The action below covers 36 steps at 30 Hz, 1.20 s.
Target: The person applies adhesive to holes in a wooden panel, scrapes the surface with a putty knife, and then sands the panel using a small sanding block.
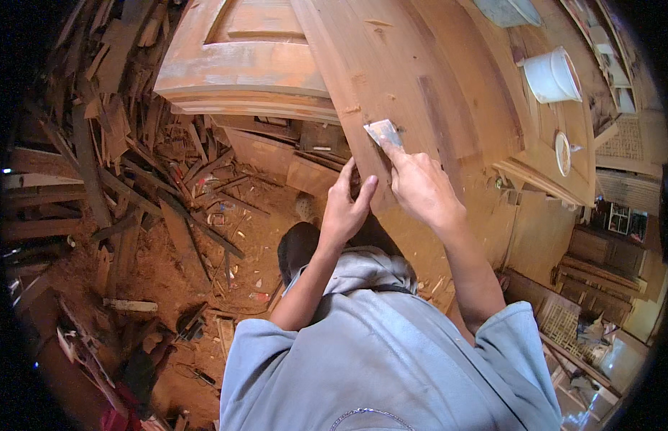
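Note:
My right hand [426, 188] is closed around a putty knife [384, 133], the index finger stretched along it toward the blade. Its flat, pale-smeared blade lies against a wooden panel [391, 65] that has small putty-coloured patches on its surface. My left hand [348, 205] is at the panel's left edge near its close end. The thumb and fingers of that hand stand apart with a dark gap between them, and no object shows in it. Whether its fingertips press on the panel edge is hard to tell.
Beyond the panel's left side lies a framed wooden door [255, 57]. A white bucket [553, 75] and a round lid-like piece [562, 154] rest on the right, with another pail [510, 11] farther off. Scrap wood [118, 158] is heaped across the floor at left.

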Available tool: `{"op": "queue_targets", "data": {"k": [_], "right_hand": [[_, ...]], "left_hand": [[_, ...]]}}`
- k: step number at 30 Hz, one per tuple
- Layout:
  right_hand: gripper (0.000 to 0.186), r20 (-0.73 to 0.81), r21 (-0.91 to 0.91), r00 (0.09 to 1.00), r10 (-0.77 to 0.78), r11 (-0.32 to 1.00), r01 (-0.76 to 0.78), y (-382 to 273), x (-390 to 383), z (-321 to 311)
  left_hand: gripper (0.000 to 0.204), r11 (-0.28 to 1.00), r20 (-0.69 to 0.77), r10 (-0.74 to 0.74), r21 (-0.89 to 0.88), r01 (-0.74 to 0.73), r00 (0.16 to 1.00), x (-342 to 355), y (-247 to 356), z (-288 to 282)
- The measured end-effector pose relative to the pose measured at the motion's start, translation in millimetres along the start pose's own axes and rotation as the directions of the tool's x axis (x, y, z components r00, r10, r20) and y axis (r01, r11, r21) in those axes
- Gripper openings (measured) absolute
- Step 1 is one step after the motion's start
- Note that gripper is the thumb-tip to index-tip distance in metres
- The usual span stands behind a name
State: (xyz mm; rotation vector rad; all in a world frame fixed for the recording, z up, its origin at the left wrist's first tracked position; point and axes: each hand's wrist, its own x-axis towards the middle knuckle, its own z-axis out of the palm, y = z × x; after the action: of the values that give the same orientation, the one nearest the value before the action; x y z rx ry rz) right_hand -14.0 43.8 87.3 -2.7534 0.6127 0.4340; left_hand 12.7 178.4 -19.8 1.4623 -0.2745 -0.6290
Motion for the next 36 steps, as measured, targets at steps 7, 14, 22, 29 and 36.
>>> {"op": "queue_targets", "data": {"k": [7, 14, 22, 29, 36], "right_hand": [[0.048, -0.059, 0.061, 0.998, -0.018, 0.998, 0.022, 6, 6, 21], [0.048, -0.122, 0.072, 0.992, -0.026, 0.997, 0.035, 1, 5, 22], [0.053, -0.038, 0.104, 0.999, -0.009, 0.994, 0.013, 0, 23, 27], [0.047, -0.11, 0.071, 0.994, -0.02, 0.997, 0.028, -2, 11, 27], [0.044, -0.022, 0.06, 1.0, 0.01, 0.998, -0.008, -10, 19, 11]], "left_hand": [[0.052, 0.995, 0.0, -0.022, -0.096, 0.022, 1.0, 2, 0, -1], [0.052, 0.995, 0.013, -0.065, -0.078, 0.066, 0.998, -1, 4, 0], [0.05, 0.997, 0.013, -0.048, -0.065, 0.049, 0.999, -1, 2, -2], [0.048, 0.999, 0.018, -0.043, -0.024, 0.043, 0.999, 2, 0, -4], [0.049, 0.998, 0.03, -0.03, -0.058, 0.032, 0.999, 1, -4, -4]]}}
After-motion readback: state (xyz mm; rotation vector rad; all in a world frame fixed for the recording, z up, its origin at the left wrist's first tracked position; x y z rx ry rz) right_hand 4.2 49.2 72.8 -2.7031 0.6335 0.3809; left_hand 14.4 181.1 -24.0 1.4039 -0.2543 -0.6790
